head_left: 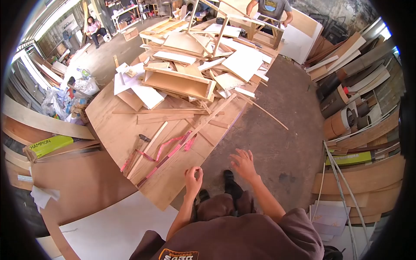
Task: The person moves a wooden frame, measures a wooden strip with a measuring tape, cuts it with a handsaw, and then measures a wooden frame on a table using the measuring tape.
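Observation:
My left hand (193, 178) is above the near edge of the wooden table (173, 193). Its fingers are curled in with the thumb close to the fingertips, and I see nothing in them. To its right, my right hand (245, 164) is raised over the floor with the fingers spread, holding nothing. On the table near my left hand lie a pink measuring tape (161, 149) in loose loops, a pale wood strip (147, 150), a long batten (212, 113) and a small dark tool (144, 138) whose kind I cannot tell.
Wood offcuts and a wooden drawer-like box (175, 82) are heaped on the table's far part. Another person (271, 11) stands behind a wooden frame; a seated person (94, 29) is farther back. Boards (359, 173) lean along the right, and a white sheet (117, 225) lies at lower left.

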